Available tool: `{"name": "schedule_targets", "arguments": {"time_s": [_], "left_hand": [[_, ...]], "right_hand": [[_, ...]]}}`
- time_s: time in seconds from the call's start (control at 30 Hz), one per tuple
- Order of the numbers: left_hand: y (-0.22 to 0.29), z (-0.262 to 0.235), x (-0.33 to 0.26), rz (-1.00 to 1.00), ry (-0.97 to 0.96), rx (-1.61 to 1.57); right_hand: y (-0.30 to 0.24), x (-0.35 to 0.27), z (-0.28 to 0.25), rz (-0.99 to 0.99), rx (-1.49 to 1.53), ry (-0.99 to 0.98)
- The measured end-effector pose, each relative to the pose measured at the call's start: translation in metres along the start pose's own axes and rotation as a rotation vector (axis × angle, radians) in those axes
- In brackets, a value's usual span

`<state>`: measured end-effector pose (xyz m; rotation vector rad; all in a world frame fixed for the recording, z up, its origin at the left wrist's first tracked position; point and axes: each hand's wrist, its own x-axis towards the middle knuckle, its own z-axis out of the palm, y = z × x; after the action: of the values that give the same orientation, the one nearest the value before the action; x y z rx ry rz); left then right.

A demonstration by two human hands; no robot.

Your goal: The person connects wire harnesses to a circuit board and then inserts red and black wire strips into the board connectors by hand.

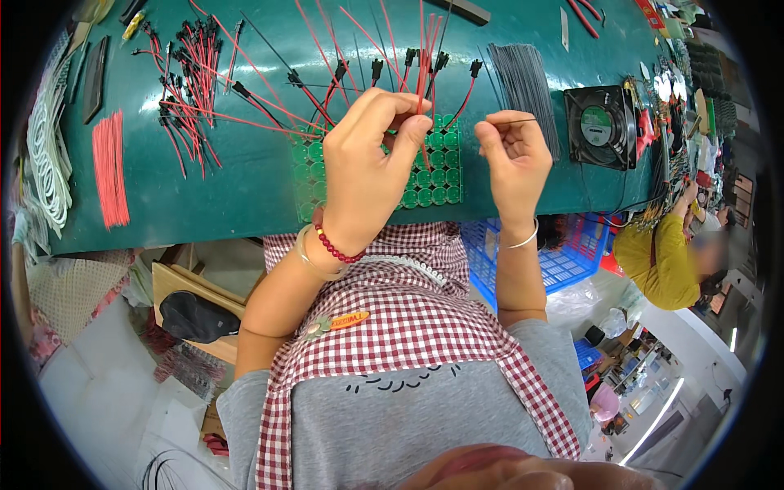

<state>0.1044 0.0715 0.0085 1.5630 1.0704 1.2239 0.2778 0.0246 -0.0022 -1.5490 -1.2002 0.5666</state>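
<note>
Your left hand (367,163) fingers are clamped on a bundle of red wires (424,61) above the green circuit-board panel (437,175); your right hand (513,155) pinches one thin black wire (516,122). Next, guide it carefully toward the panel.

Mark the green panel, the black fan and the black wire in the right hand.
green panel (437,175): head view, on its bare right part beside the left hand.
black fan (601,126): head view, on its hub.
black wire (516,122): head view, on the stretch past the right hand's fingertips.
</note>
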Motion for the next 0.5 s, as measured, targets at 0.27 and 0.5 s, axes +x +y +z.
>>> {"name": "schedule_targets", "arguments": {"time_s": [0.27,0.5], "left_hand": [[-0.001,0.005,-0.003,0.099,0.060,0.111],[-0.005,0.003,-0.008,0.092,0.069,0.131]], "right_hand": [[-0.004,0.003,-0.001,-0.147,-0.111,-0.041],[-0.006,0.004,-0.013,-0.077,-0.185,-0.096]]}}
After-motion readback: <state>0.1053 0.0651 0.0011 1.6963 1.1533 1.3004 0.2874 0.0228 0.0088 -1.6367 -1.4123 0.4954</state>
